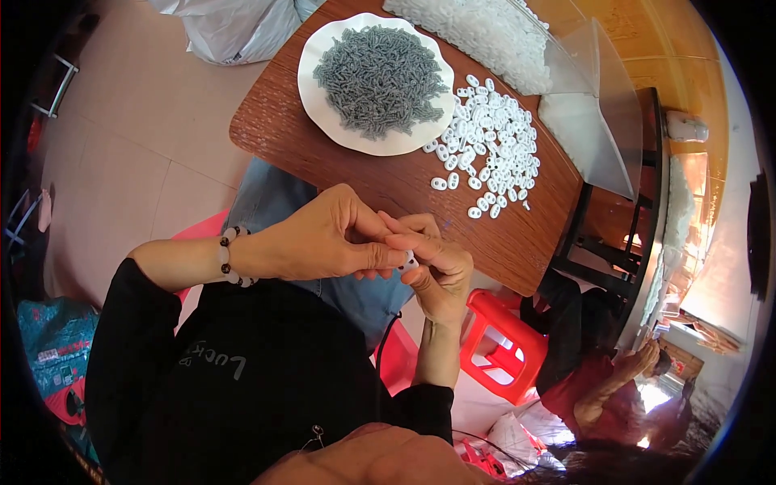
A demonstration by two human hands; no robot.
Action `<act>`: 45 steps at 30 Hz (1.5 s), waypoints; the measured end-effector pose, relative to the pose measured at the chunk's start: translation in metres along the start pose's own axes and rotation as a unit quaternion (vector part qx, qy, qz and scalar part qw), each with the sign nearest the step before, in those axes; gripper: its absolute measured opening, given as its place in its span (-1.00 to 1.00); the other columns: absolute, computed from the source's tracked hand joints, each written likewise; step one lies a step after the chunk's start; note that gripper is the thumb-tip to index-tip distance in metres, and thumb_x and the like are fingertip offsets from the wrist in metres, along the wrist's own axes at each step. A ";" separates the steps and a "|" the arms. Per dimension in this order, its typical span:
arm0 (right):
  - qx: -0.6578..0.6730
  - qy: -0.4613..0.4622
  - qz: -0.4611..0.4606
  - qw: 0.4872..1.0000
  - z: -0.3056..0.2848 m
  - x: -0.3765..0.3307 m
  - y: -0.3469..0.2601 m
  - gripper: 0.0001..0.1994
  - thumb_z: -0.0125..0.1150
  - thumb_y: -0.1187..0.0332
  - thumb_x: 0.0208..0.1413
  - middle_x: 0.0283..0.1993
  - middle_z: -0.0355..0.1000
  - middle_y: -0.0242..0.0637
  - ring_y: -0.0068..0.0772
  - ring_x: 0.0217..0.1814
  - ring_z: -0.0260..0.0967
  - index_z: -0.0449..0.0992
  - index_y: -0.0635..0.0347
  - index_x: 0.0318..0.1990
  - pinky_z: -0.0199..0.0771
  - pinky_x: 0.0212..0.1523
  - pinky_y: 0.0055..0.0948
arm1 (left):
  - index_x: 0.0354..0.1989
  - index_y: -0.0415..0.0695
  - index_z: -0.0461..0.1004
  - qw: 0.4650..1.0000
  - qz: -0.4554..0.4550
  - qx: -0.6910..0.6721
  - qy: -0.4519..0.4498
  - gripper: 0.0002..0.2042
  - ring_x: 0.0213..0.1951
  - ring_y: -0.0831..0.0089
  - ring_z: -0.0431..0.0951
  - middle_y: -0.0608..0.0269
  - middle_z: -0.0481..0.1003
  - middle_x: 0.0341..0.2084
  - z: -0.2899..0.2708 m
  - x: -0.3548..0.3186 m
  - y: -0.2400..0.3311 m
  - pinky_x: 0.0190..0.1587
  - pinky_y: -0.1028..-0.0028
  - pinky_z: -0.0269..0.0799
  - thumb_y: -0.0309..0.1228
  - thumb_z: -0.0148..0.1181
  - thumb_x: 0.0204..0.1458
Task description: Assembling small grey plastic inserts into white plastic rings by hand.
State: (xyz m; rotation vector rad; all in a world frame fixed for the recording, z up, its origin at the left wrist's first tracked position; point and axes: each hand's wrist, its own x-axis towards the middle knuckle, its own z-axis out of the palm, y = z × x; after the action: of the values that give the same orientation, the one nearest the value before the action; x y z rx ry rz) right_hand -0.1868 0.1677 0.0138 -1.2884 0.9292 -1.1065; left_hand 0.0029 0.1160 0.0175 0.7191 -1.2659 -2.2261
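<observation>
Over my lap, just off the table's near edge, my two hands meet. My left hand [327,238], with a beaded bracelet at the wrist, is closed in a pinch; its thumb touches a small white two-hole plastic piece [410,261]. Whatever lies between its fingertips is hidden. My right hand [440,271] grips that piece between thumb and fingers, dark holes showing. Many similar white two-hole pieces [501,149] are spread on the brown table [323,166]. Beside them, a white scalloped plate [311,73] carries a heap of small grey springs [380,81].
A clear bin [598,121] with whitish small parts [485,40] stands along the table's far right. A red stool [505,347] is at the right, near another person in a dark red top [606,396]. White bags [234,28] sit on the floor at upper left.
</observation>
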 end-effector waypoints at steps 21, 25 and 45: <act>-0.034 0.062 -0.037 0.997 0.012 0.000 0.010 -0.57 0.36 0.11 -0.05 -0.19 0.54 -0.03 -0.21 -0.07 0.36 0.59 0.36 -0.22 0.39 -0.08 -0.30 | -0.35 -0.23 0.64 1.000 -0.005 0.006 0.018 -0.84 -0.59 0.71 0.40 0.32 0.51 -0.65 -0.001 -0.001 0.002 -0.54 0.65 0.30 -0.38 0.34 -0.02; -0.034 0.061 -0.060 0.996 0.012 0.001 0.014 -0.64 0.33 0.22 -0.03 -0.18 0.50 -0.05 -0.23 -0.09 0.37 0.58 0.35 -0.19 0.42 -0.01 -0.27 | -0.36 -0.24 0.64 1.000 0.007 -0.011 0.025 -0.84 -0.58 0.70 0.41 0.32 0.51 -0.65 0.000 0.000 0.000 -0.54 0.63 0.31 -0.39 0.33 -0.02; 0.173 0.051 0.033 0.983 -0.003 0.006 0.038 -0.34 0.08 -0.03 0.17 0.17 0.30 0.15 -0.16 0.15 0.34 0.30 0.45 0.16 0.28 0.18 -0.24 | -0.32 -0.26 0.61 0.995 -0.029 -0.073 0.056 -0.76 -0.47 0.65 0.49 0.24 0.56 -0.51 -0.005 0.015 -0.013 -0.42 0.66 0.41 -0.29 0.22 0.11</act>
State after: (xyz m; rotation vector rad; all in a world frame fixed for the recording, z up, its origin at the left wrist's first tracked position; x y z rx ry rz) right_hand -0.1846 0.1594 -0.0237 -0.9181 0.8051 -1.2295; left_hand -0.0066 0.1092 0.0010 0.8210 -1.0304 -2.2637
